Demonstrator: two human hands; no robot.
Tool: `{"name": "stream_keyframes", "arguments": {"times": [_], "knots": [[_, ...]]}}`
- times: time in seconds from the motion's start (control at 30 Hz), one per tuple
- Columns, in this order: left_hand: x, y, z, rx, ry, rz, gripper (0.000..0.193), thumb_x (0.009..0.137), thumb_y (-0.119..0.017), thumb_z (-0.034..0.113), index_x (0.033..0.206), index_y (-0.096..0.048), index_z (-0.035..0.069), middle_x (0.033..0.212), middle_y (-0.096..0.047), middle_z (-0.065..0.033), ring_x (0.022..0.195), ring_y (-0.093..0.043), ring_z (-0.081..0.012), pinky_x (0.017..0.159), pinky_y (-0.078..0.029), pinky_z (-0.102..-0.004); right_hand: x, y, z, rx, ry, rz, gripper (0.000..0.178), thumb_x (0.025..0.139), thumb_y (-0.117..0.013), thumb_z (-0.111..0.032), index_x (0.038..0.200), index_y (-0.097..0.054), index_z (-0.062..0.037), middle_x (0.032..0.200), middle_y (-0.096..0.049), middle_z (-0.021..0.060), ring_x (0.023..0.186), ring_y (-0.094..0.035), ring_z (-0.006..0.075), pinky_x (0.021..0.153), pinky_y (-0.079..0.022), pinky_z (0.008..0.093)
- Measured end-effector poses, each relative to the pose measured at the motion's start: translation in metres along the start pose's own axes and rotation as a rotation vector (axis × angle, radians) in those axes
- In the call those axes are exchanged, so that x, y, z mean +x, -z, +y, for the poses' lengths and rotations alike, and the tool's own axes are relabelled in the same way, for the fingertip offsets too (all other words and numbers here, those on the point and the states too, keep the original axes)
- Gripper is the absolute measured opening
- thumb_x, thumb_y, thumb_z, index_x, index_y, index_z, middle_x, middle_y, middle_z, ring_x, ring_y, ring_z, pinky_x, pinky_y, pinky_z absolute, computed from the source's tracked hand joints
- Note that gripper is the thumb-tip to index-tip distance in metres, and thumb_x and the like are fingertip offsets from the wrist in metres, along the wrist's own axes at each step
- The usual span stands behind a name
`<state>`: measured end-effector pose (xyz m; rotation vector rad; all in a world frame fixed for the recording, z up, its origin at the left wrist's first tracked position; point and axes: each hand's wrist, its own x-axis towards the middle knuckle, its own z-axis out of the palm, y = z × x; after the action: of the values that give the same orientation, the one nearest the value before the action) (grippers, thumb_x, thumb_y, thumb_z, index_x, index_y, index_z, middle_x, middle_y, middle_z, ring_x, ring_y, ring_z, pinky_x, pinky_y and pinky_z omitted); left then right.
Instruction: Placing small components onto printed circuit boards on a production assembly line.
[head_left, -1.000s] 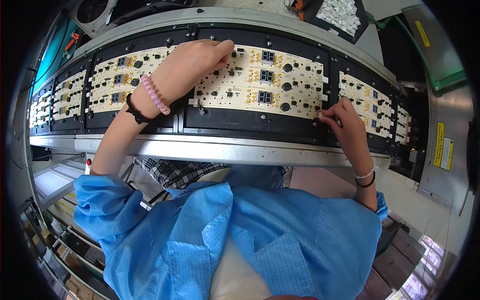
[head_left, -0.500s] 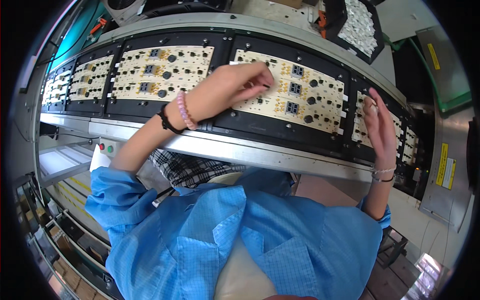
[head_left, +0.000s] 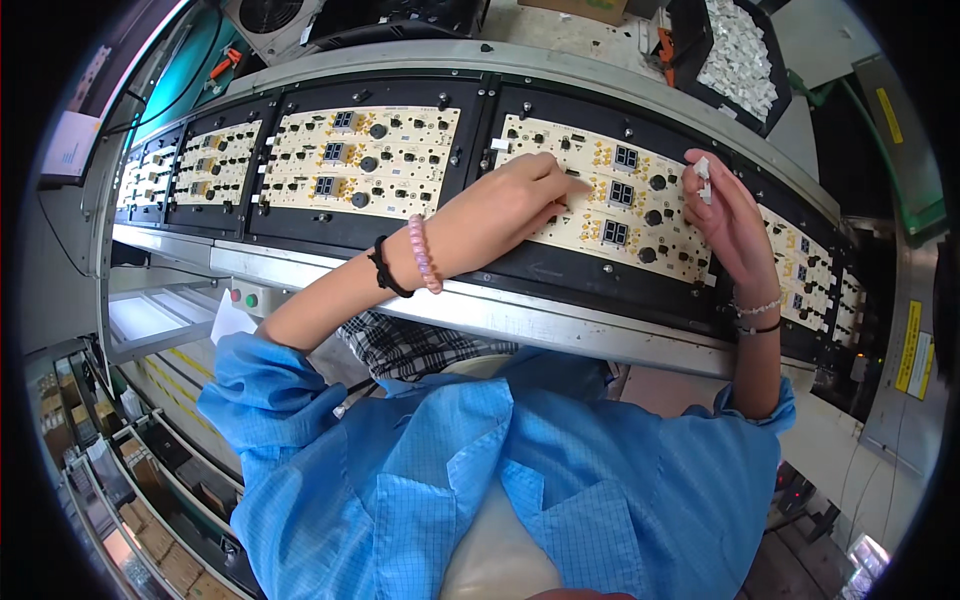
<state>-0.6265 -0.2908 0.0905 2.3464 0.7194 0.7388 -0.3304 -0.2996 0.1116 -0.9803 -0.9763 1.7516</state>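
Observation:
My left hand (head_left: 505,215) reaches over a cream circuit board panel (head_left: 640,165) in a black carrier. Its fingers are closed together near the panel's left half; whatever may be between them is hidden. The panel carries rows of small black components, yellow parts and two-digit displays (head_left: 620,193). By the panel's right end, my right hand (head_left: 732,225) is raised with its fingers curled around small white plastic pieces (head_left: 703,180), which show at the fingertips.
More circuit board panels (head_left: 365,155) sit in black carriers along a metal-edged line to the left and right. At the back right stands a black bin (head_left: 790,85) heaped with white plastic pieces (head_left: 738,62). A control box with buttons (head_left: 245,297) hangs below the front rail.
The view has shifted, so the line appears farther right. My right hand has moved left to the panel's right end, and its white pieces show more plainly. My left hand stays over the panel.

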Motion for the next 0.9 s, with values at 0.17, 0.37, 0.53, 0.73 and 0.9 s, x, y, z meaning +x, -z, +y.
{"name": "stream_keyframes", "arguments": {"times": [0.17, 0.37, 0.53, 0.73, 0.9], "knots": [[0.007, -0.008, 0.002, 0.161, -0.062, -0.016, 0.035, 0.082, -0.06, -0.002, 0.116, -0.053, 0.0, 0.095, -0.058, -0.0137, 0.09, -0.06, -0.0309, 0.08, -0.049, -0.0374, 0.0, -0.001, 0.0, -0.051, 0.017, 0.067, 0.032, 0.103, -0.042, -0.024, 0.124, -0.048, -0.0006, 0.088, -0.049, 0.0, 0.066, -0.038, 0.0045, 0.06, -0.033, 0.0184], [0.009, -0.007, 0.013, 0.279, 0.004, -0.075, 0.038, 0.081, -0.059, 0.0, 0.118, -0.051, -0.002, 0.102, -0.06, -0.0169, 0.097, -0.061, -0.0323, 0.082, -0.051, -0.0372, -0.001, -0.011, -0.001, -0.163, -0.006, 0.096, 0.032, 0.103, -0.044, -0.026, 0.121, -0.05, -0.0007, 0.081, -0.045, -0.0032, 0.065, -0.037, 0.0038, 0.063, -0.032, 0.0186], [0.007, -0.006, 0.023, 0.389, 0.007, -0.027, 0.047, 0.08, -0.058, 0.001, 0.125, -0.048, -0.001, 0.101, -0.06, -0.0163, 0.096, -0.061, -0.0317, 0.083, -0.051, -0.0366, 0.001, -0.006, -0.001, -0.094, 0.006, 0.037, 0.035, 0.102, -0.046, -0.025, 0.123, -0.05, 0.0018, 0.074, -0.035, -0.0058, 0.063, -0.033, 0.0025, 0.058, -0.03, 0.0177], [0.006, -0.009, 0.018, 0.373, 0.032, -0.053, 0.043, 0.083, -0.056, 0.002, 0.125, -0.049, -0.002, 0.098, -0.061, -0.0152, 0.093, -0.062, -0.0308, 0.08, -0.052, -0.0368, 0.004, -0.013, 0.002, -0.107, 0.018, 0.07, 0.036, 0.102, -0.047, -0.025, 0.125, -0.05, 0.0025, 0.075, -0.036, -0.0057, 0.062, -0.032, 0.0024, 0.057, -0.029, 0.017], [0.004, -0.01, 0.01, 0.332, -0.001, -0.009, 0.038, 0.087, -0.056, 0.005, 0.124, -0.051, 0.001, 0.094, -0.061, -0.0148, 0.088, -0.063, -0.0316, 0.077, -0.052, -0.0378, 0.005, -0.017, 0.003, -0.132, 0.023, 0.055, 0.036, 0.102, -0.046, -0.025, 0.125, -0.05, 0.0022, 0.076, -0.037, -0.0058, 0.063, -0.033, 0.0024, 0.057, -0.029, 0.017]]}}
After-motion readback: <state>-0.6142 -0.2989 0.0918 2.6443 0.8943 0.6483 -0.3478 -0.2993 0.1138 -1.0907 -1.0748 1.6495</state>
